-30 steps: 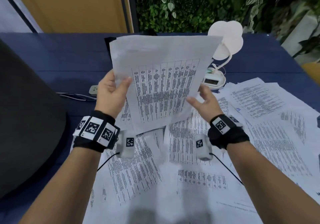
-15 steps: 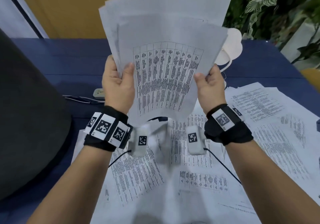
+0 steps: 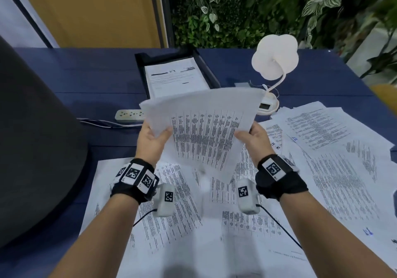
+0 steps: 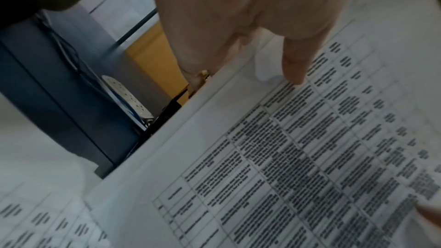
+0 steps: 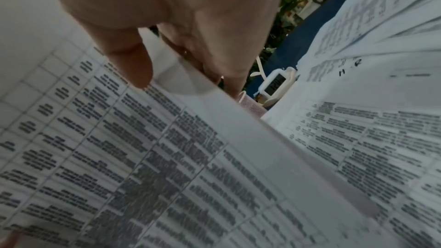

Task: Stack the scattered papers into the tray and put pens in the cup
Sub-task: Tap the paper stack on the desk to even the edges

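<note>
Centrally, a sheaf of printed papers (image 3: 206, 131), held above the tabletop (image 3: 90, 80), left hand (image 3: 150, 140) pinching its left edge, right hand (image 3: 253, 140) its right edge, thumbs on top. Black paper tray (image 3: 206, 63), far centre, one sheet inside. Scattered papers (image 3: 335, 170) near and right. Pink mesh cup (image 5: 250, 105) beside white desk lamp (image 3: 275, 63). Power strip (image 3: 129, 115) at left.

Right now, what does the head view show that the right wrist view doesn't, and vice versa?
Head only: the black tray with a sheet already in it, the power strip, the left hand.

Right wrist only: a pink mesh cup behind the held sheets.

Both: the right hand pinching the held sheets, the lamp base, and scattered papers.
</note>
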Available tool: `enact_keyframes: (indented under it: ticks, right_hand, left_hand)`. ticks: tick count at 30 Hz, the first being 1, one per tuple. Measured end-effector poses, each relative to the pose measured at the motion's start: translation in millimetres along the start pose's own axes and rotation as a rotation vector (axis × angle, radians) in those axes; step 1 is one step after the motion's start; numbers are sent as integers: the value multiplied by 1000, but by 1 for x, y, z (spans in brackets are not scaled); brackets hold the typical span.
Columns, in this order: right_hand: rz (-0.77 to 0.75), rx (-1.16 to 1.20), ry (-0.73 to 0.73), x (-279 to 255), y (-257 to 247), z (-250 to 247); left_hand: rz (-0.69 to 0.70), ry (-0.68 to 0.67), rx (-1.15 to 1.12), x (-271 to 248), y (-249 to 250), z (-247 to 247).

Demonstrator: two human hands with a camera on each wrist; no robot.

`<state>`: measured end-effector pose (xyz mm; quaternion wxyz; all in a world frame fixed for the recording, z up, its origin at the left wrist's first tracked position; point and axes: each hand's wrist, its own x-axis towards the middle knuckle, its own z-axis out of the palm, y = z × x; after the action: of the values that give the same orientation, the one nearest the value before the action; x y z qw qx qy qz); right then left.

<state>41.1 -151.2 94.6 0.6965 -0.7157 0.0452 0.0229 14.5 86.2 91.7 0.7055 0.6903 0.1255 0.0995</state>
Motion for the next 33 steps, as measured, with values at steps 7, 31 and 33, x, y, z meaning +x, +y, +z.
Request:
enact_keyframes:
  ticks: [7, 31, 33]
  right_hand:
    - [-117, -15, 18, -5, -6, 21]
    - [258, -408, -88, 4, 38, 3]
    - [297, -409, -143, 1, 43, -1]
  left_hand:
    - [66, 16, 68, 3, 7, 16]
    - [-12, 38, 71, 15, -21, 11]
    - [-4, 85, -3, 21, -14, 8]
